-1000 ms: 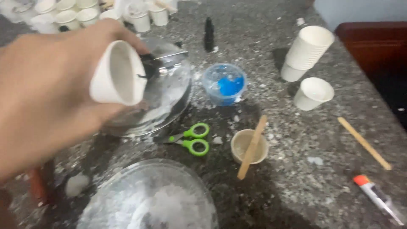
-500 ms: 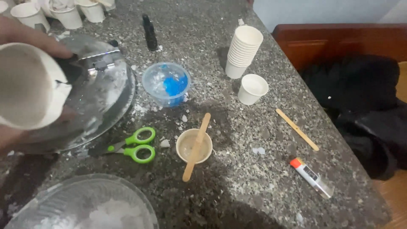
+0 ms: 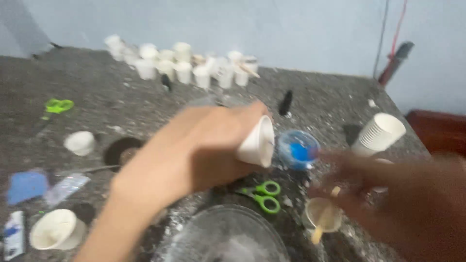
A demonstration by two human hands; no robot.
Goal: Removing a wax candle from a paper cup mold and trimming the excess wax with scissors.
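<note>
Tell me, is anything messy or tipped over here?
Yes. White powder is scattered over the counter around the green scissors. A white cup lies on its side at the near left, and the left hand holds another cup tilted.

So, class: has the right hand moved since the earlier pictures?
Yes. The right hand, out of view before, now reaches in blurred over the cup with the stick, right of the green scissors.

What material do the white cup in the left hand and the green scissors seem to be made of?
The white cup in the left hand looks like thin matte paper, with a rolled rim like the stacked cups. The green scissors seem to have glossy plastic handles; blur hides the blades.
</note>
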